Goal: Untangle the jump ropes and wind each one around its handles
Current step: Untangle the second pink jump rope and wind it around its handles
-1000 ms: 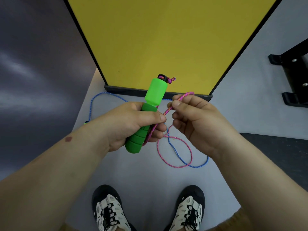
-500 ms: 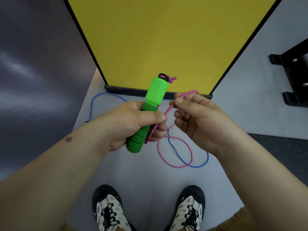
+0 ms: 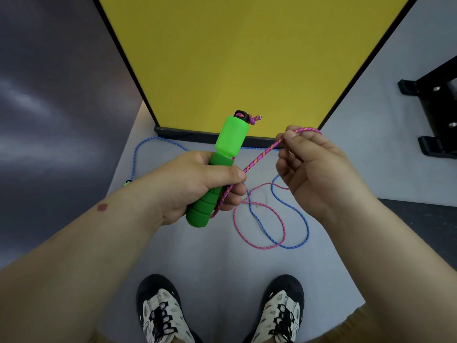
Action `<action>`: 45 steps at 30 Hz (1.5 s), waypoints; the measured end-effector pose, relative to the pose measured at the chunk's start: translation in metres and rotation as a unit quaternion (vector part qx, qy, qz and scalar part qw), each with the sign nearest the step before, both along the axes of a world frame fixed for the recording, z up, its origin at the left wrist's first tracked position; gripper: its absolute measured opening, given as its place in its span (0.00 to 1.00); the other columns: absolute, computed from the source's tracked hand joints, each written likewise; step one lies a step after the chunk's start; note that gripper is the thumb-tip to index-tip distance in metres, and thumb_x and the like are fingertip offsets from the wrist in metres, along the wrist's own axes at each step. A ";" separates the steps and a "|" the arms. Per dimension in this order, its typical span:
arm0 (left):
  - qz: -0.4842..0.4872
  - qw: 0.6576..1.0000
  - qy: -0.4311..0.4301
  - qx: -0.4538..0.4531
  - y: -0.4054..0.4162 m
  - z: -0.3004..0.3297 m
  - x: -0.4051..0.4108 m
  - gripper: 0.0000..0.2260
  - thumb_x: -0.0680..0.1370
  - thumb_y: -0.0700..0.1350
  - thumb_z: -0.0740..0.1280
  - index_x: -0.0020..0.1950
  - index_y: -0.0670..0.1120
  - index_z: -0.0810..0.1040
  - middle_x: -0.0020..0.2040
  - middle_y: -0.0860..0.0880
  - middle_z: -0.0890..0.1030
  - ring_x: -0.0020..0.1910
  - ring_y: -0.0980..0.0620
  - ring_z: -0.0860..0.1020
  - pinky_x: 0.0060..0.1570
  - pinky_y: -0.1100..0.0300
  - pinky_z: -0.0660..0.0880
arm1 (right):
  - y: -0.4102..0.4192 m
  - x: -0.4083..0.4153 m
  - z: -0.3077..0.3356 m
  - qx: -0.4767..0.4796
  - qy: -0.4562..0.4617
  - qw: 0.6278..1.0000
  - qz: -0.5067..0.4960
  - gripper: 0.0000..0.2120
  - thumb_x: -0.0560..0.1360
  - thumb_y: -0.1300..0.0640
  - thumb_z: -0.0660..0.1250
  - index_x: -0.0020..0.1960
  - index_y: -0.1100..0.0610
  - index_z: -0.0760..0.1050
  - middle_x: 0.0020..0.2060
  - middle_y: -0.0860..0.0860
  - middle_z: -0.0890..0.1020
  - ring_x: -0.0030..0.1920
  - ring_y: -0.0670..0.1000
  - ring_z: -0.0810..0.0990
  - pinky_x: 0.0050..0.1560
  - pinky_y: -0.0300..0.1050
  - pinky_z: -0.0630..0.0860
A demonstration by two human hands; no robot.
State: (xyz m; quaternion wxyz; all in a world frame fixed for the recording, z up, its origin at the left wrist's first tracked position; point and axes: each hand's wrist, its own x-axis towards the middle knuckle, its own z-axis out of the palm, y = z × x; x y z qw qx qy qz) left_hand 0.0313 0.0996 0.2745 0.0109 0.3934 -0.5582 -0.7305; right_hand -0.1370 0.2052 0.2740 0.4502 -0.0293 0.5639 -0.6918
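Observation:
My left hand (image 3: 197, 184) grips a bright green jump-rope handle (image 3: 223, 157) that points up and away, its thumb pressing the pink rope (image 3: 262, 154) against the grip. My right hand (image 3: 314, 169) pinches that pink rope between thumb and forefinger, held taut up to the right, with the rope bending over the fingers. More of the pink rope lies in a loop on the floor (image 3: 259, 226), crossing a blue rope (image 3: 291, 219). The blue rope runs back along the yellow panel's base to the left. A small green end piece (image 3: 127, 182) peeks out beside my left forearm.
A yellow panel (image 3: 247, 58) with a black frame stands straight ahead. A black metal stand (image 3: 435, 112) sits at the right. A dark mat (image 3: 420, 219) covers the floor at the right. My two shoes (image 3: 222, 313) are at the bottom.
My right hand has moved up and to the right, drawing the pink rope out longer from the handle. The left hand and handle have barely moved.

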 end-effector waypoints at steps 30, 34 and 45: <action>0.018 1.000 0.004 0.015 0.003 0.006 -0.001 0.04 0.78 0.41 0.71 0.48 0.40 0.80 0.39 0.44 0.84 0.35 0.48 0.82 0.32 0.59 0.77 | 0.002 0.018 -0.004 -0.008 0.012 0.986 0.167 0.03 0.77 0.60 0.69 0.50 0.57 0.80 0.45 0.55 0.81 0.35 0.47 0.78 0.36 0.39 0.77; 0.022 1.000 0.004 0.017 0.002 0.005 -0.001 0.05 0.78 0.41 0.71 0.50 0.40 0.81 0.40 0.44 0.84 0.37 0.48 0.82 0.40 0.56 0.79 | 0.000 0.011 -0.004 -0.003 0.021 0.996 0.081 0.02 0.78 0.60 0.69 0.47 0.56 0.80 0.40 0.52 0.83 0.34 0.47 0.78 0.37 0.40 0.76; 0.012 1.000 -0.001 0.008 0.003 0.006 -0.001 0.04 0.78 0.40 0.70 0.49 0.39 0.81 0.39 0.44 0.84 0.35 0.49 0.82 0.36 0.58 0.79 | 0.001 0.009 -0.002 -0.002 -0.010 0.996 0.094 0.03 0.78 0.58 0.69 0.51 0.56 0.78 0.43 0.52 0.83 0.34 0.47 0.78 0.37 0.40 0.77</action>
